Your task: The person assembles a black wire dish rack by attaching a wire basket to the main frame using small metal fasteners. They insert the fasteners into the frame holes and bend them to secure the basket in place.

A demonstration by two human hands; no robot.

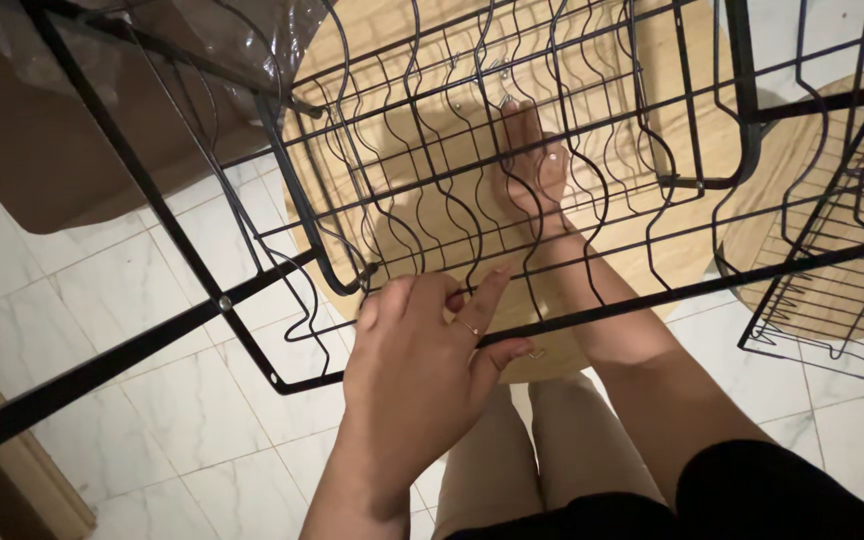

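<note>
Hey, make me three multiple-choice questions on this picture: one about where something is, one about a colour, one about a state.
1. Where is the right hand?
A. behind the wire rack
B. on the floor tiles
C. on a knee

2. What colour is the wire rack?
A. white
B. black
C. red

3. How is the left hand?
A. flat on the tiles
B. hanging free
C. gripping the rack's lower bar

Answers: 1 A, wires cross in front of it. 2 B, every wire is black. 3 C, fingers curl on the bar.
</note>
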